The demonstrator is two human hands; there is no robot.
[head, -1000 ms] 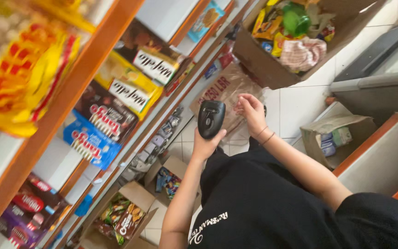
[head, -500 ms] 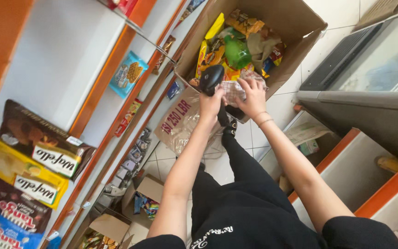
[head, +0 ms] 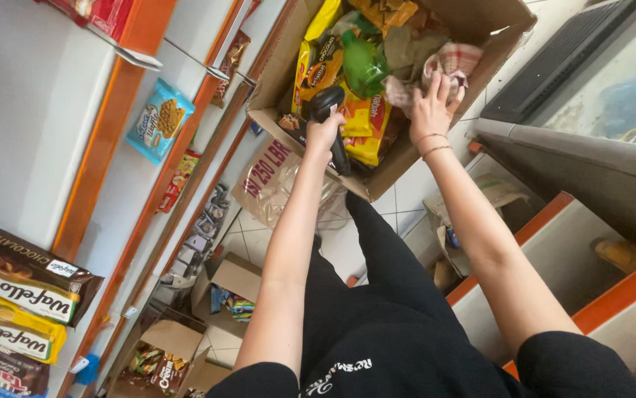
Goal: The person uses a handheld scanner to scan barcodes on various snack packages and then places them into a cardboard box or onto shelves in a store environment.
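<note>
My left hand (head: 325,131) grips a black handheld barcode scanner (head: 330,121), held over the near edge of an open cardboard box (head: 388,173). The box holds several snack packets, among them yellow ones (head: 362,125) and a green one (head: 364,65). My right hand (head: 430,110) reaches into the box with fingers spread, touching a checked cloth-like item (head: 456,59) and a crumpled packet. Both forearms stretch forward above my black trousers (head: 377,317).
Orange-edged shelves (head: 123,140) on the left carry biscuit and wafer packs (head: 27,295) and a blue cookie pack (head: 157,121). A clear plastic bag (head: 277,184) lies on the tiled floor. Smaller open boxes (head: 170,354) sit below. A chest freezer (head: 598,140) stands at right.
The view has swung toward the box. My right hand let go of the scanner area and reached deeper into the box; my left hand carried the scanner forward to the box's edge.
</note>
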